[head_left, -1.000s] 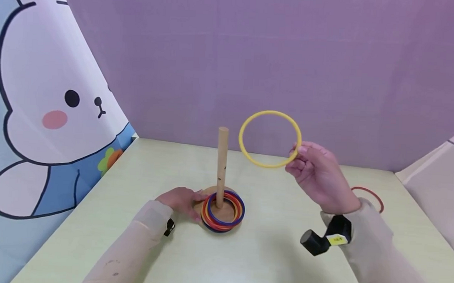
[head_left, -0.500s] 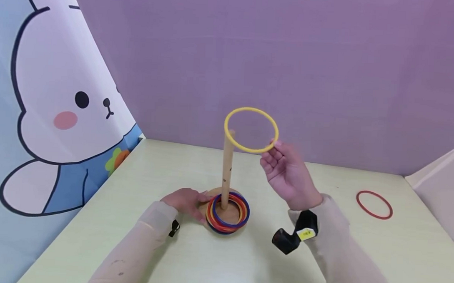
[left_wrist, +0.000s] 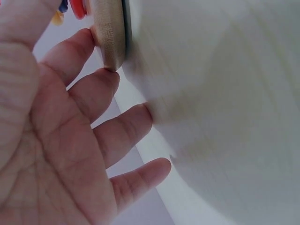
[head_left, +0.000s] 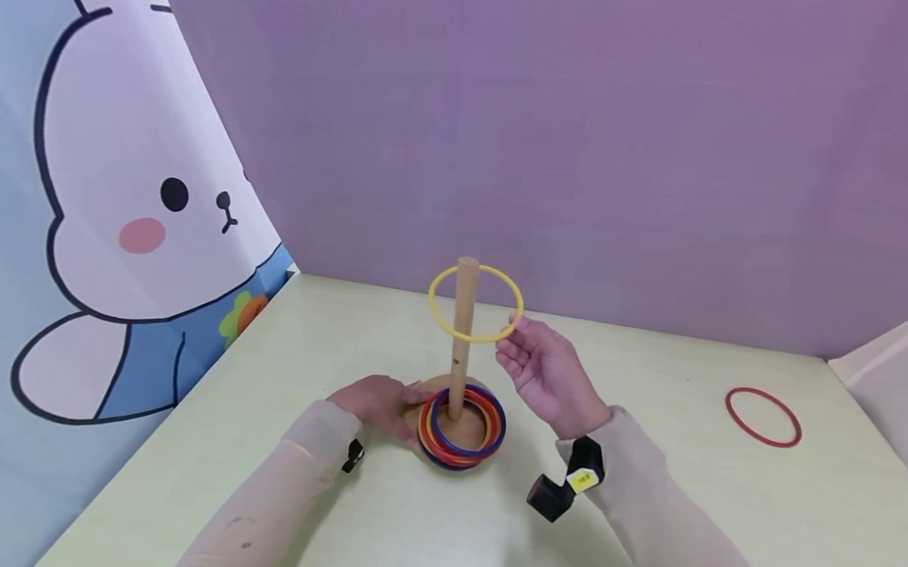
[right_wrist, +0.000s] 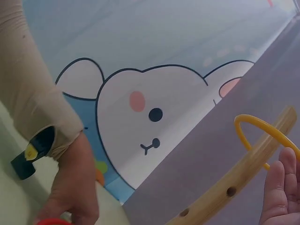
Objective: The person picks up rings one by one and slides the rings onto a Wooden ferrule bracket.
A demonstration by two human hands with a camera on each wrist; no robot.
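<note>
A wooden peg stand (head_left: pixel 464 317) stands upright, its round base (head_left: pixel 425 383) on the table. Several blue, red and yellow rings (head_left: pixel 503 427) lie loosely stacked around the foot of the peg. At the left side of the base, my left hand (head_left: pixel 373 404) holds its edge between thumb and fingers; in the left wrist view, fingertips (left_wrist: pixel 112 75) touch the wooden rim. My right hand (head_left: pixel 544 374) pinches the right side of a yellow ring (head_left: pixel 473 341), which encircles the upper peg. The right wrist view also shows the yellow ring (right_wrist: pixel 243 117) around the peg (right_wrist: pixel 253 161).
A single red ring (head_left: pixel 763 418) lies flat on the right part of the pale table (head_left: pixel 679 492). A purple cloth (head_left: pixel 579 154) hangs behind the table, and a cartoon-printed cloth (head_left: pixel 94 263) stands along the left.
My right hand has moved left with the yellow ring and then lowered it over the peg's top. My left hand stays at the base. The whole red ring has come into sight.
</note>
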